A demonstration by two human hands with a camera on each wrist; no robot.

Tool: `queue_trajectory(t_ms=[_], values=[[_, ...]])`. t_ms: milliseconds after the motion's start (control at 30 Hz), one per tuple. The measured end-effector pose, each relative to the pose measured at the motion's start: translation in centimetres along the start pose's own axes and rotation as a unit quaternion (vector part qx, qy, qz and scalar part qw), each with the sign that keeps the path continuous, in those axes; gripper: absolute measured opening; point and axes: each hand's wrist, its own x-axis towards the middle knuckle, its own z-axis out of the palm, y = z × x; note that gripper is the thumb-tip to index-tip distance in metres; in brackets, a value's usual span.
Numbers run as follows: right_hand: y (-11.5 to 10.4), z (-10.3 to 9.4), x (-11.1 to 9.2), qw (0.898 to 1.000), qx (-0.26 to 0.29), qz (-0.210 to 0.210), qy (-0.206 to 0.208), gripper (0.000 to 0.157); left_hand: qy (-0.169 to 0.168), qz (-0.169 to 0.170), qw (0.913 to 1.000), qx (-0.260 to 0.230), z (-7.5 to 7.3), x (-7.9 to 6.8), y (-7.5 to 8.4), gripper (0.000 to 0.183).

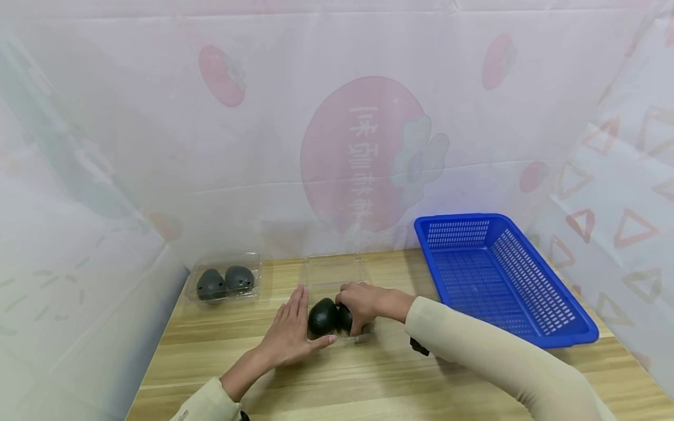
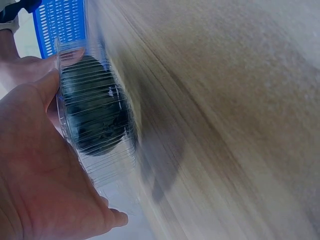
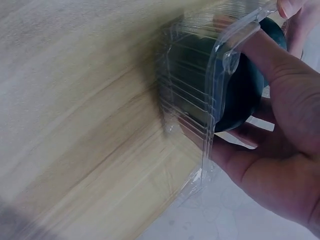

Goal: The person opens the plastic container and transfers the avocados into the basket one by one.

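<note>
Running this remotely, I've got the right hand (image 1: 360,303) wrapped round an avocado (image 1: 344,320) in the right half of the open clear clamshell (image 1: 337,271), palm down, forearm coming from the right. Can't call its long axis, fingers cover it. The left hand (image 1: 292,333) is spread straight along the clamshell's left side, gripping nothing. Blue basket (image 1: 537,280) is right of the clamshell.

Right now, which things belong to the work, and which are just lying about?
Seemingly in use:
right avocado, gripped by right hand
left avocado
open box, left hand at its edge

Seemingly idle:
other box, with two avocados
basket
</note>
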Motion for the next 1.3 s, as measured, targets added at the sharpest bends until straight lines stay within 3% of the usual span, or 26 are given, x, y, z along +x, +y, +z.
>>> queue_trajectory(t_ms=[333, 667, 1300], values=[[0.0, -0.1, 0.5, 1.0, -0.021, 0.002, -0.018, 0.063, -0.013, -0.012, 0.9998, 0.006, -0.4, 0.1, 0.2, 0.12], [0.4, 0.2, 0.6, 1.0, -0.017, -0.013, -0.009, 0.063, 0.013, -0.007, 0.9999, -0.001, 0.8, 0.2, -0.7, 0.123], [2.0, 0.2, -0.2, 0.99, 0.12, -0.065, 0.031, 0.066, -0.013, -0.009, 0.9999, -0.005, 0.1, 0.1, -0.4, 0.124]])
